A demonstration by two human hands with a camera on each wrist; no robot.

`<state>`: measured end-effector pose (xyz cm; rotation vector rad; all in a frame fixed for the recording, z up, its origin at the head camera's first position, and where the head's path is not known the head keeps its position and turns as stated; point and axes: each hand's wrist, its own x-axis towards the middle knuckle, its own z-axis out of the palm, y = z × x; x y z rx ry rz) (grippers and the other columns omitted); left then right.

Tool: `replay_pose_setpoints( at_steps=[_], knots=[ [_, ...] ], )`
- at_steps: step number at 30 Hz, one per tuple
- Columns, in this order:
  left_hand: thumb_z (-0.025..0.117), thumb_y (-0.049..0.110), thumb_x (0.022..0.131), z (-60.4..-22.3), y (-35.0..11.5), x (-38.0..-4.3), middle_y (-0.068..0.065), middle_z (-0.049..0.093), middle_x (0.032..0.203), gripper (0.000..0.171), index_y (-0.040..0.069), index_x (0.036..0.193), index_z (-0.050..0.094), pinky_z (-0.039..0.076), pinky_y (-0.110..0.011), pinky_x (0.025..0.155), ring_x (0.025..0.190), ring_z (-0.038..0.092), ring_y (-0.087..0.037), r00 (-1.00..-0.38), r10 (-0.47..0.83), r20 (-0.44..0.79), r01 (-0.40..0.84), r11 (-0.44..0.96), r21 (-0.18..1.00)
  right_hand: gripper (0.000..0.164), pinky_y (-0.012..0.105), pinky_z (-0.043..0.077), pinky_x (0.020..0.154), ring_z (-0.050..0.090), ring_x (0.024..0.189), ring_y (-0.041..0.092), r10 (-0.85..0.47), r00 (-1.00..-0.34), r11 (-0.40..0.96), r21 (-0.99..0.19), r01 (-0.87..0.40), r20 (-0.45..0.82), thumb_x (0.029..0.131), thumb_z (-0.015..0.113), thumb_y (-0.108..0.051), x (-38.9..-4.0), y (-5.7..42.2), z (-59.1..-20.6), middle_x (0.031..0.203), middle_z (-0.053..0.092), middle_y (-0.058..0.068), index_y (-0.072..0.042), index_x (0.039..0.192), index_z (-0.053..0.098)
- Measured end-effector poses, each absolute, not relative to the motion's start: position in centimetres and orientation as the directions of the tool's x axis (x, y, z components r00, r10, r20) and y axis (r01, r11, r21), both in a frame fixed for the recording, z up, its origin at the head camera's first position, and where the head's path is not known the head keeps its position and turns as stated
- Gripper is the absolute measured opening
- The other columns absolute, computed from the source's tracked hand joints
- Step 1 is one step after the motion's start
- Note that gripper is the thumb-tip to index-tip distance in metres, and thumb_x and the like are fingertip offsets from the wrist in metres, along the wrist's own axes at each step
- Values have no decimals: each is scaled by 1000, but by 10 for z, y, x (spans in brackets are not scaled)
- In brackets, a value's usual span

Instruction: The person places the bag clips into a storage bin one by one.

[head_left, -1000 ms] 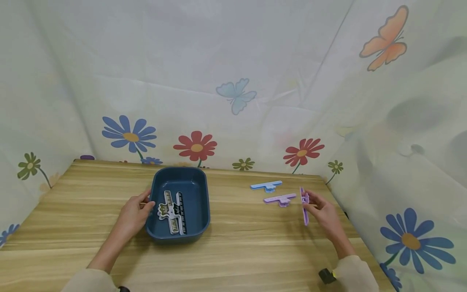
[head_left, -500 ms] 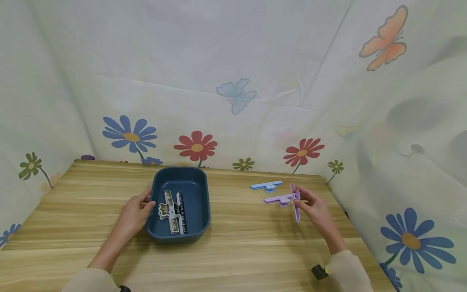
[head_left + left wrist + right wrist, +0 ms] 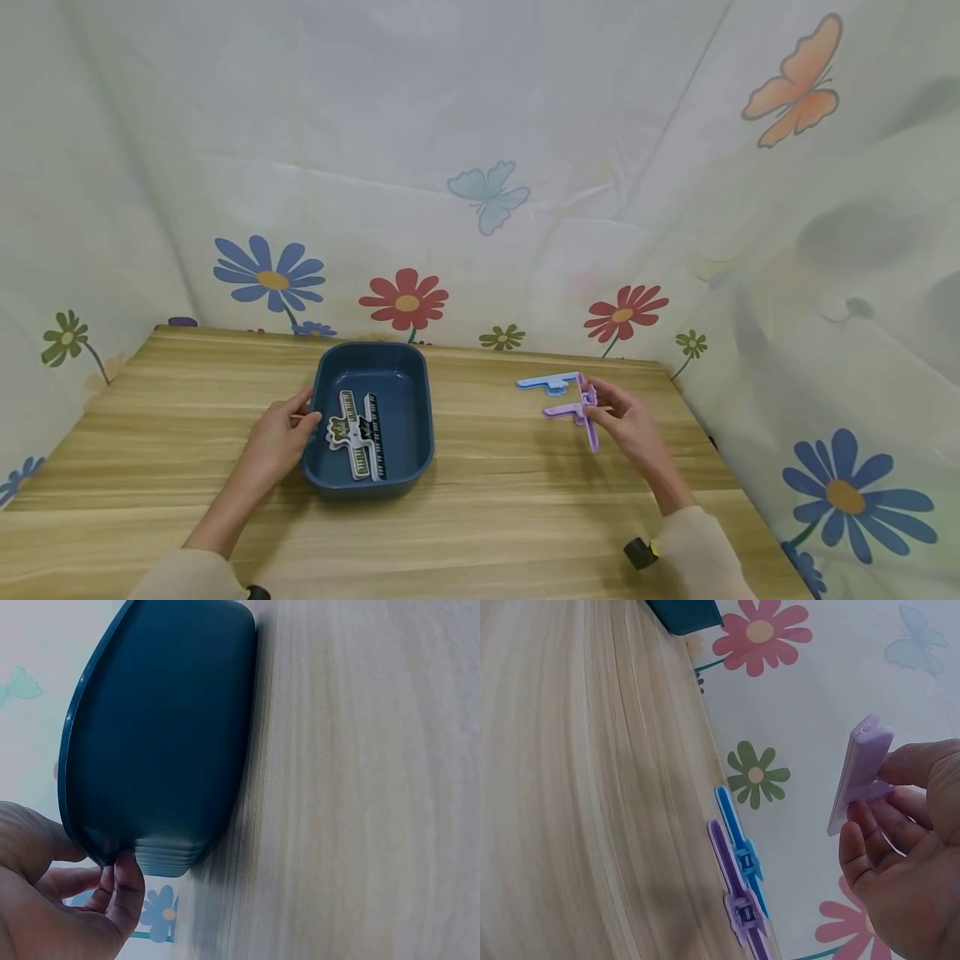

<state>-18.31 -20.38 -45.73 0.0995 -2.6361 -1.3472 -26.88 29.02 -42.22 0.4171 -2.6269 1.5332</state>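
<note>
My left hand [image 3: 273, 442] pinches the left rim of a dark blue rectangular basin [image 3: 405, 417], its thumb and fingers on the edge in the left wrist view. Inside the basin lie a white-and-gold clip [image 3: 359, 463] and a black-and-white clip [image 3: 378, 454], side by side. On the right, my right hand [image 3: 628, 423] holds a purple bag clip [image 3: 864, 766] above the table, gripping it by its middle. Beneath and behind it, another purple bag clip [image 3: 559, 411] and a light blue bag clip [image 3: 538, 382] lie on the table, the held clip partly covering the purple one.
The wooden table [image 3: 487, 517] runs back to a hanging cloth [image 3: 360, 125] printed with flowers and butterflies. More cloth hangs at both sides. A small purple object [image 3: 182, 322] shows at the back left corner. A black device [image 3: 641, 552] sits by the right sleeve.
My right hand has moved left with the held purple bag clip, now in front of the clips on the table. The left hand and the basin stay in place.
</note>
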Motion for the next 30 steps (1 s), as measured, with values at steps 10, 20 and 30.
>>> replay_pose_setpoints(
  at_steps=[10,20,30],
  knots=[
    [55,7,105,-457,-203,-183,-33,56,118,52,-16,149,39,55,-52,87,114,61,-50,-983,-140,116,11,589,808,51,20,55,84,58,109,36,-246,-951,403,-872,-276,188,101,68,-8,-269,272,-420,123,63,24,3,148,52],
    [56,7,105,-459,-205,-185,-33,56,118,53,-15,150,39,55,-51,88,114,62,-49,-984,-141,108,5,585,811,48,22,55,84,61,105,33,-292,-934,377,-872,-312,208,100,70,-9,-276,254,-423,120,64,22,-1,145,56],
    [55,8,105,-457,-205,-185,-33,55,119,53,-15,150,39,54,-51,89,114,61,-49,-984,-143,103,1,580,815,48,27,58,83,65,99,30,-332,-920,359,-874,-327,208,99,69,-7,-277,236,-419,116,65,22,1,145,57]
  ],
)
